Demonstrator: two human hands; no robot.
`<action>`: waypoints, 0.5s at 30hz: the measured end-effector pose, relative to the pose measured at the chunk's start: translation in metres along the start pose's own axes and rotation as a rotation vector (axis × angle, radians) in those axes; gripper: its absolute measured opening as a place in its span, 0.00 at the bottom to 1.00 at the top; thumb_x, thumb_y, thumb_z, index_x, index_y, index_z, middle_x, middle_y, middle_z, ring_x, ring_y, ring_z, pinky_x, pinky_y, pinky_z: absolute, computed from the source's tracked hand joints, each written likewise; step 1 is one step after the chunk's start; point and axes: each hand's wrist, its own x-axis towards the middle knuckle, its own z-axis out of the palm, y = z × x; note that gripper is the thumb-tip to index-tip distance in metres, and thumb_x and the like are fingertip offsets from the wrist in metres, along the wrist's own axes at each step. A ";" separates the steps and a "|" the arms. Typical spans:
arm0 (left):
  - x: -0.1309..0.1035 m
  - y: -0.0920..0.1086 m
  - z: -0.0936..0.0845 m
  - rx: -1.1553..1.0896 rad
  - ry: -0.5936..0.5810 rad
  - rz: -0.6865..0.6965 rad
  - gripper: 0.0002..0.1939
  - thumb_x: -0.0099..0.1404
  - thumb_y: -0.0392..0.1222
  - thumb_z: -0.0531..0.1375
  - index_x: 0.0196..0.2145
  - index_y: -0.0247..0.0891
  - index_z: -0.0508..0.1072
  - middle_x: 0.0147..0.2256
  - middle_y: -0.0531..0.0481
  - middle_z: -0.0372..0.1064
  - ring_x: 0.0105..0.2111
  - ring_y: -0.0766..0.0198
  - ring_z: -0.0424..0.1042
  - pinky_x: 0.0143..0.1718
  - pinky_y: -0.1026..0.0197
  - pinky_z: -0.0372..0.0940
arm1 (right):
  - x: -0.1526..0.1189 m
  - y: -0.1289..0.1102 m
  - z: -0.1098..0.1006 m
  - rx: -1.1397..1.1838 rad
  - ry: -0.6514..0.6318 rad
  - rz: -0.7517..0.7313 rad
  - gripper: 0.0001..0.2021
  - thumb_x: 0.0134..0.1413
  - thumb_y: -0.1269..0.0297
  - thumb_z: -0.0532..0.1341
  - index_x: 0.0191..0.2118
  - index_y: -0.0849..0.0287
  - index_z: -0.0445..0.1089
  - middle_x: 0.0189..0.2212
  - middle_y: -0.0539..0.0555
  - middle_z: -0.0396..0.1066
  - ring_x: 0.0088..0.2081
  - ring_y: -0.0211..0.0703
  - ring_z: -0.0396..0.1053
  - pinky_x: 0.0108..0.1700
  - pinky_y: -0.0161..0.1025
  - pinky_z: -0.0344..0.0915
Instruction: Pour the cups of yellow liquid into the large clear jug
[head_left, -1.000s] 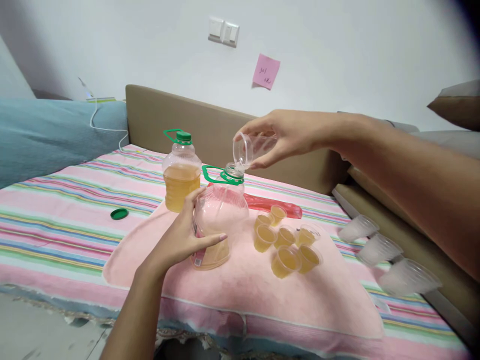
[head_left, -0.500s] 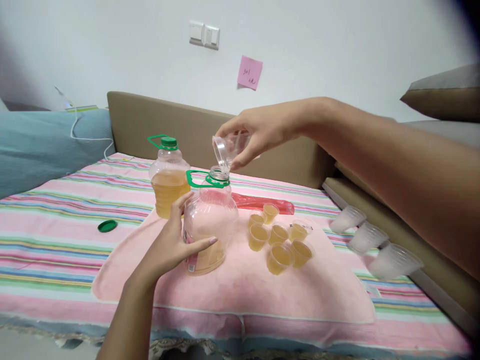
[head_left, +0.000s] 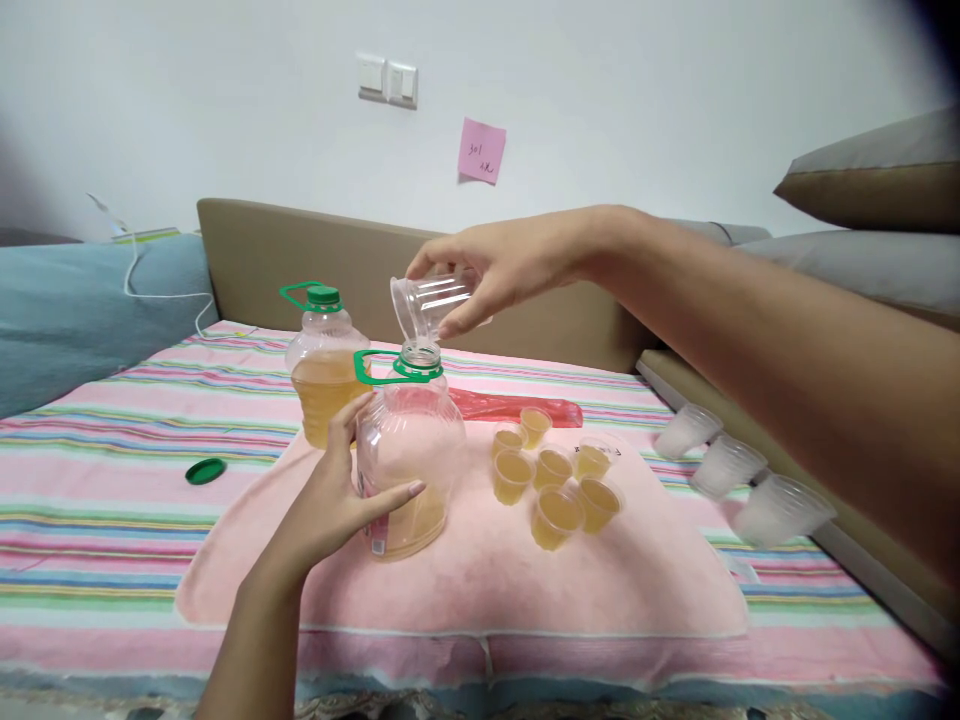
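My right hand (head_left: 491,270) grips a clear plastic cup (head_left: 431,303), tipped on its side with its rim at the mouth of an uncapped bottle. This clear plastic bottle (head_left: 412,440) has a green carry handle and a little yellowish liquid at its base. Around its left side is my left hand (head_left: 341,495), thumb across the front, keeping it upright. Behind and to the left stands a second bottle (head_left: 330,385), capped in green and more than half full of amber liquid. Several cups of yellow liquid (head_left: 557,512) are grouped right of the held bottle.
A green cap (head_left: 205,471) lies on the striped sheet at left. Stacks of clear cups (head_left: 784,510) lie tilted along the right edge. A red plastic bag (head_left: 517,408) is behind the filled cups. The pink mat (head_left: 480,590) lies beneath the held bottle.
The view has shifted slightly. My right hand still holds the cup over the bottle mouth, and the cup looks drained of liquid. My left hand keeps its hold.
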 end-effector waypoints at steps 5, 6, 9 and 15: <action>-0.001 -0.001 0.000 0.032 0.012 -0.003 0.57 0.63 0.62 0.74 0.76 0.54 0.44 0.79 0.39 0.44 0.78 0.40 0.51 0.77 0.32 0.53 | -0.015 0.004 0.003 0.041 0.102 0.013 0.26 0.46 0.56 0.82 0.49 0.52 0.74 0.45 0.51 0.80 0.47 0.49 0.78 0.40 0.36 0.75; -0.002 0.000 0.000 0.031 0.011 -0.005 0.57 0.63 0.62 0.74 0.76 0.54 0.44 0.79 0.39 0.44 0.78 0.40 0.51 0.77 0.32 0.53 | -0.017 0.006 0.004 0.054 0.112 0.003 0.25 0.47 0.56 0.82 0.48 0.52 0.74 0.45 0.51 0.80 0.47 0.49 0.77 0.41 0.36 0.75; -0.001 -0.001 0.000 0.020 0.006 -0.001 0.57 0.63 0.62 0.74 0.76 0.56 0.44 0.79 0.41 0.45 0.78 0.41 0.51 0.77 0.33 0.54 | -0.019 0.012 0.011 0.125 0.153 -0.042 0.24 0.48 0.55 0.81 0.47 0.53 0.75 0.46 0.52 0.80 0.47 0.48 0.77 0.42 0.37 0.77; -0.001 -0.003 0.001 0.028 0.018 0.011 0.57 0.63 0.62 0.74 0.76 0.57 0.43 0.79 0.41 0.44 0.78 0.42 0.51 0.77 0.31 0.52 | -0.022 0.018 0.030 0.319 0.247 -0.089 0.20 0.54 0.53 0.77 0.49 0.54 0.76 0.46 0.52 0.79 0.46 0.47 0.77 0.41 0.40 0.79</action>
